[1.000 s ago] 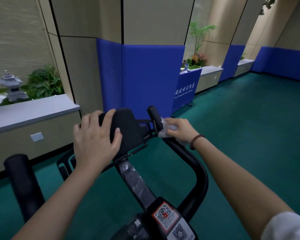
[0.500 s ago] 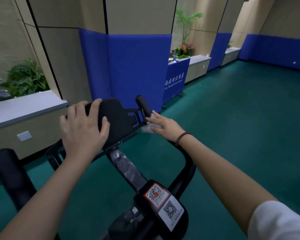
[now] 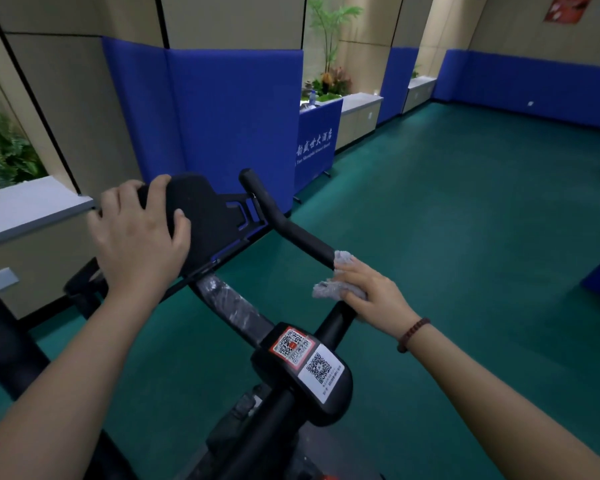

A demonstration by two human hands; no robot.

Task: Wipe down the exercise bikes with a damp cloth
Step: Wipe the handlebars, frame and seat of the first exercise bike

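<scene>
Damp cloth (image 3: 329, 286) right of centre, wrapped on the bike's handlebar (image 3: 291, 232) by the right hand's (image 3: 373, 297) curled fingers, left hand (image 3: 136, 239) clamping the console (image 3: 210, 209) centre-left, two QR-code stickers (image 3: 293, 346) below, white Chinese lettering on the blue banner (image 3: 317, 147) above.

handlebar (image 3: 293, 232): matt black, foam-like grip
cloth (image 3: 328, 289): crumpled, pale grey fabric
stem (image 3: 234, 308): glossy wrinkled plastic wrap
console (image 3: 201, 209): matt black plastic
stickers (image 3: 307, 356): smooth printed paper
floor (image 3: 465, 237): matt green
</scene>
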